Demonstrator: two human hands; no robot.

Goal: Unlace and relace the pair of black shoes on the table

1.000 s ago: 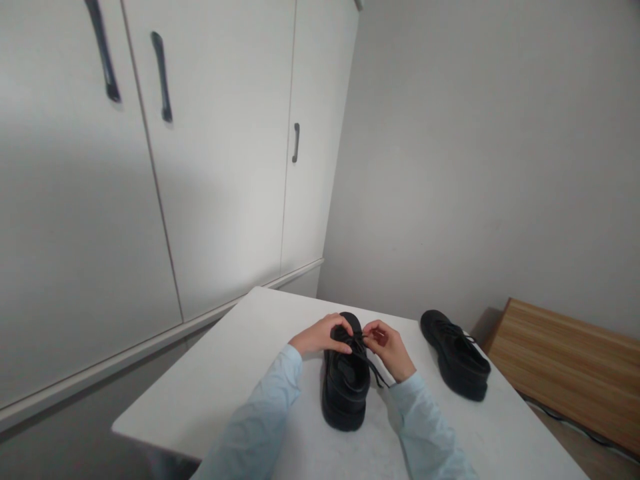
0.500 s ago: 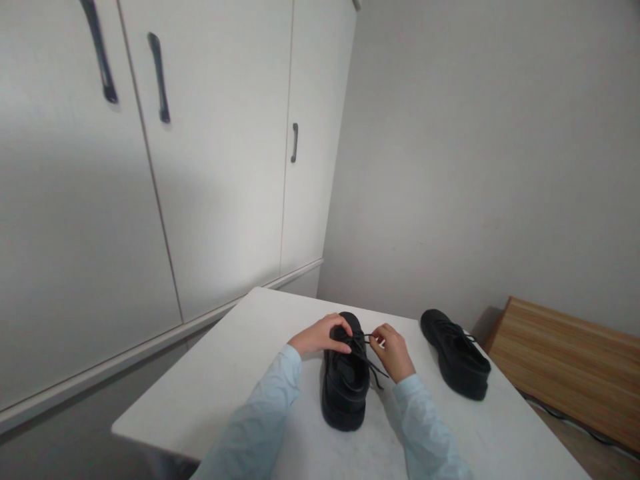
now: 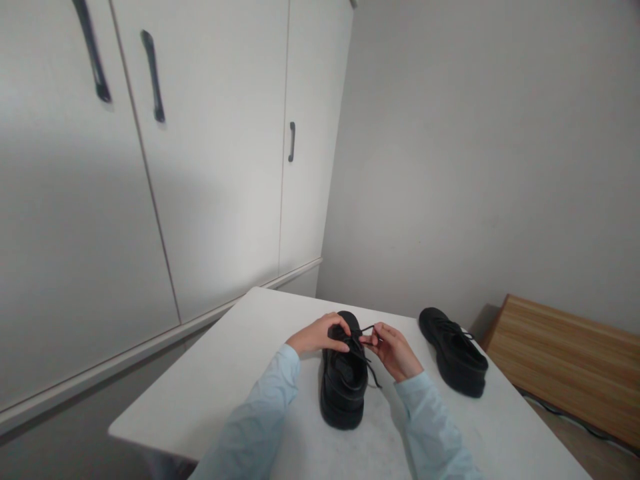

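Note:
A black lace-up shoe stands on the white table, its heel toward me and its toe pointing away. My left hand reaches over its left side, thumb and fingers curved round the laces near the tongue; the exact grip on them is small to see. At the shoe's right side my right hand pinches a black lace between thumb and fingers. A loose lace end hangs over the shoe's right edge.
A second black shoe stands on the white table to the right. Beyond the table's right edge is a wooden board. White cabinets with dark handles rise at the left, and a grey wall stands behind.
My right hand has turned, its fingertips moving left toward the knot area, and the lace it holds is now bent into a loop. My left hand has hardly moved.

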